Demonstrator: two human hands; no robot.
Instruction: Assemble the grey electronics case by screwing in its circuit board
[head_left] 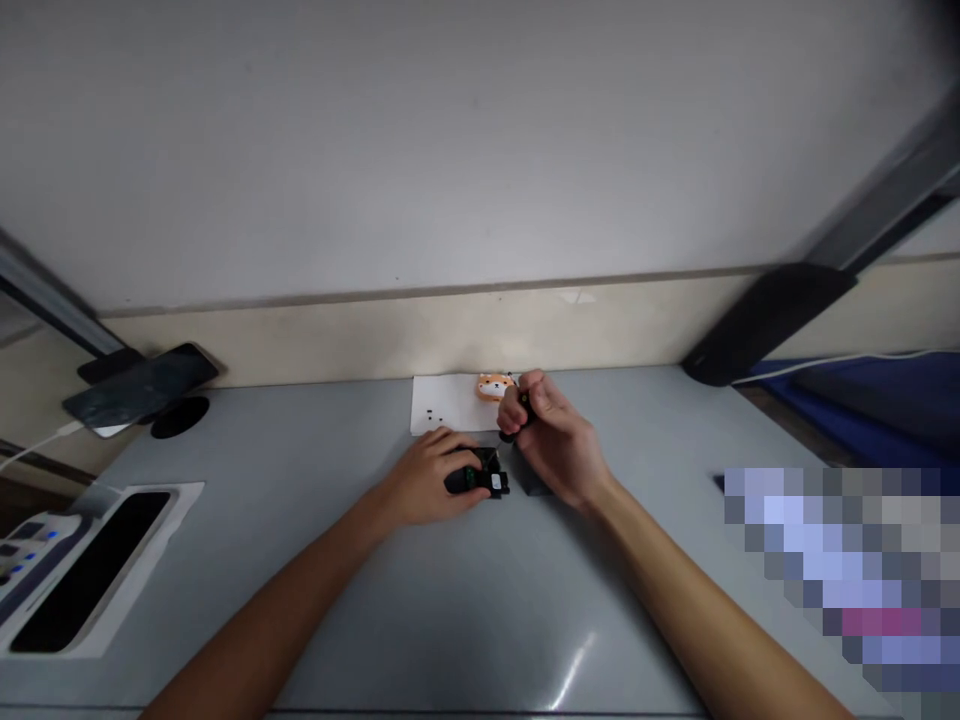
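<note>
My left hand (431,482) is closed around an opened black computer mouse (474,482), holding it down on the desk. Inside the mouse a bit of green circuit board shows. In my right hand (559,440) is a screwdriver (508,437), its dark handle gripped in the curled fingers. The thin shaft slants down to the left into the mouse; the exact spot the tip touches is too small to make out. A dark flat piece (536,487) lies partly hidden beneath my right hand.
Behind the hands, a white sheet (457,405) bears several tiny dark bits (430,413) and an orange-and-white animal-faced item (493,386). To the left are a phone on a stand (142,390), another phone (94,570) and a power strip (34,555). A pixelated area covers the right side.
</note>
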